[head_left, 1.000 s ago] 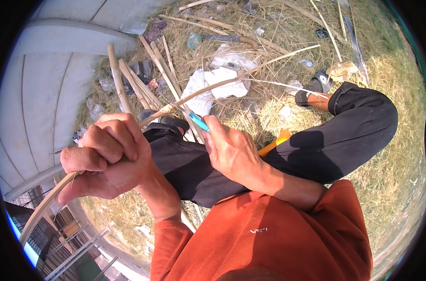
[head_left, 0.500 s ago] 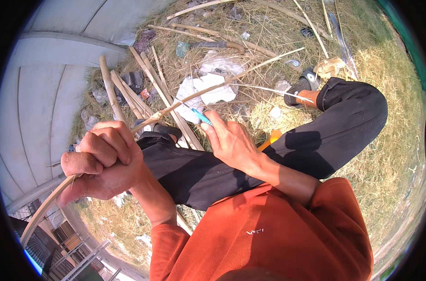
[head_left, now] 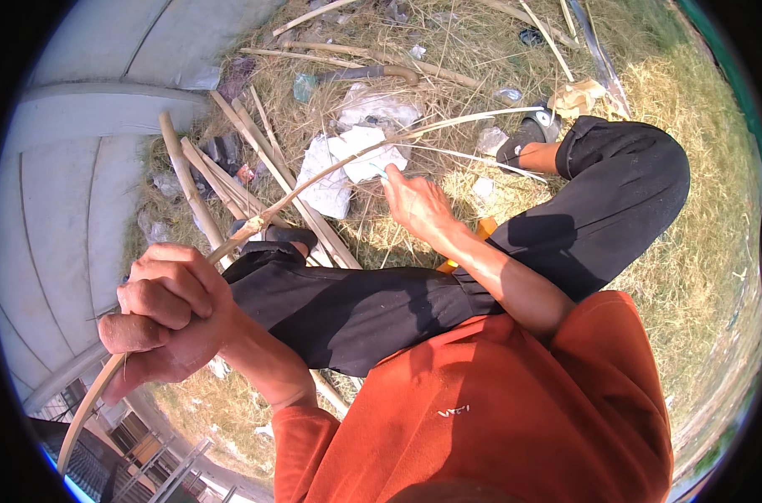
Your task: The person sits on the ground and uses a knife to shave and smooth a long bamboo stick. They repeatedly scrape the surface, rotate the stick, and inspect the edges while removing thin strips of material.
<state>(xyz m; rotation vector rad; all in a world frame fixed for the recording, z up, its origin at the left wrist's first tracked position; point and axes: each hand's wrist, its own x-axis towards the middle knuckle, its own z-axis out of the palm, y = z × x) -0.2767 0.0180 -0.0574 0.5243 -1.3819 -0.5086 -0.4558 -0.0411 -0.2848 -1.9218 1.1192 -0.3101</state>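
A long, thin bamboo strip (head_left: 315,178) runs from the lower left, through my closed left hand (head_left: 175,302), up across the ground to near my far sandal. A knobby joint shows on it just beyond my fist. My right hand (head_left: 418,205) is closed around a small light-blue-handled knife (head_left: 379,171), held beside the strip's middle. Most of the handle hides in my fingers, and the blade is hard to make out against the white sheet. Whether it touches the strip I cannot tell.
Several bamboo poles (head_left: 180,159) lie at the left near a pale panelled wall (head_left: 58,210). White crumpled sheets (head_left: 324,180), a hooked-handle tool (head_left: 364,73) and a long metal blade (head_left: 603,63) rest on dry grass. An orange object (head_left: 485,227) shows by my thigh.
My right hand with the knife has moved away from me along the strip. My left hand, still gripping the strip, has shifted slightly down and left. The strip now bows more.
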